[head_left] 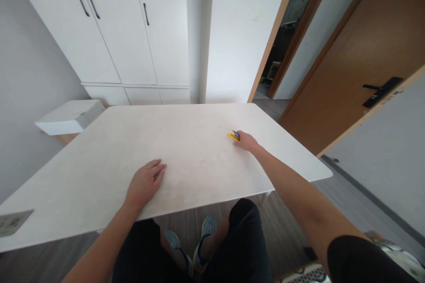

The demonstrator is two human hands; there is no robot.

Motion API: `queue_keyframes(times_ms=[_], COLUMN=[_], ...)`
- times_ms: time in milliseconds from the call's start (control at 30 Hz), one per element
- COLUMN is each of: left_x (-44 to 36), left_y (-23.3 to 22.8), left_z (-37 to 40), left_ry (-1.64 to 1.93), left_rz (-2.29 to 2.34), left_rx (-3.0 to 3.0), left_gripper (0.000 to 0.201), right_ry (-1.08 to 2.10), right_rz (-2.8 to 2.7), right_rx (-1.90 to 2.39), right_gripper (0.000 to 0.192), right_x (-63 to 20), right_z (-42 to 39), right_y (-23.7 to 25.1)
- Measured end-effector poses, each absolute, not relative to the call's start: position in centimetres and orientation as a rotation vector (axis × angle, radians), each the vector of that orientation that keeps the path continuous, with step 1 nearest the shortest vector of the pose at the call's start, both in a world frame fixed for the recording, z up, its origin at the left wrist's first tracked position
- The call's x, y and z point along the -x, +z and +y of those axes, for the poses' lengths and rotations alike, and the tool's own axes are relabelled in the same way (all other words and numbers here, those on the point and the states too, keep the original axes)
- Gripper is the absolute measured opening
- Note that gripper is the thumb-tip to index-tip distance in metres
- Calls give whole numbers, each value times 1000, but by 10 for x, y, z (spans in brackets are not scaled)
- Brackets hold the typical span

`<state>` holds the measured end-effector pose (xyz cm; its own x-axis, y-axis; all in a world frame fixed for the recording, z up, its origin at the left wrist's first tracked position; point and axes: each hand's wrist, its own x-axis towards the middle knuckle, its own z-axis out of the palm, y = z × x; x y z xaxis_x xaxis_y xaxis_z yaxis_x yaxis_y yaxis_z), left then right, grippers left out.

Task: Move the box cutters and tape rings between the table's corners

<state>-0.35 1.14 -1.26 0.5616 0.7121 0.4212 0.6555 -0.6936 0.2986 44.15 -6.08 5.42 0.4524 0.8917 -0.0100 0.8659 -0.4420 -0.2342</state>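
Observation:
My right hand (246, 140) is closed around a small yellow-and-dark tool (233, 136), held over the right part of the white table (186, 141). Two slim parts of it stick out to the left of my fingers, a yellow one below and a dark one above. My grip covers the rest, so its exact kind does not show. Near the table's front edge, my left hand (146, 181) rests on the top with fingers stretched out and lightly bent. A small dark patch shows between those fingers; whether it is shadow or an object I cannot make out.
A grey printed sheet (15, 223) lies at the table's left corner. Beyond the left edge stands a white box (69, 117). White cupboards (133, 31) line the far wall. On the right are a doorway and a brown door (352, 57). My legs are under the front edge.

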Motion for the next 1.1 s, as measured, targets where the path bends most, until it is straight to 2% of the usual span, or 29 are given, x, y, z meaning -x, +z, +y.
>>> queue_keyframes(times_ms=[100, 200, 467, 667, 767, 933, 1033, 1100], left_x=[1, -1, -2, -3, -5, -5, -5, -5], left_y=[-10, -7, -3, -5, -11, -9, -5, -6], left_z=[9, 7, 1, 2, 4, 3, 1, 0], left_ry=[803, 797, 796, 920, 1004, 1050, 1062, 1058], left_rz=[1188, 1197, 1240, 1146, 1157, 1134, 1111, 1107], left_rx=[-2687, -2692, -2617, -2511, -2457, -2393, -2289, -2213], left_gripper=[42, 39, 29, 21, 26, 26, 23, 25], right_ry=[180, 211, 387, 433, 460, 500, 611, 845], right_rz=[-1623, -1715, -2145, -2370, -2374, -2191, -2064, -2002], right_rx=[2512, 2420, 1973, 1868, 1938, 2010, 1948, 1885], right_gripper=[30, 29, 36, 37, 39, 61, 48, 39], right_x=[-425, -382, -170, -37, -11, -5, 8, 26], right_z=[-48, -23, 76, 117, 115, 105, 108, 115], right_y=[62, 71, 85, 69, 60, 72, 88, 93])
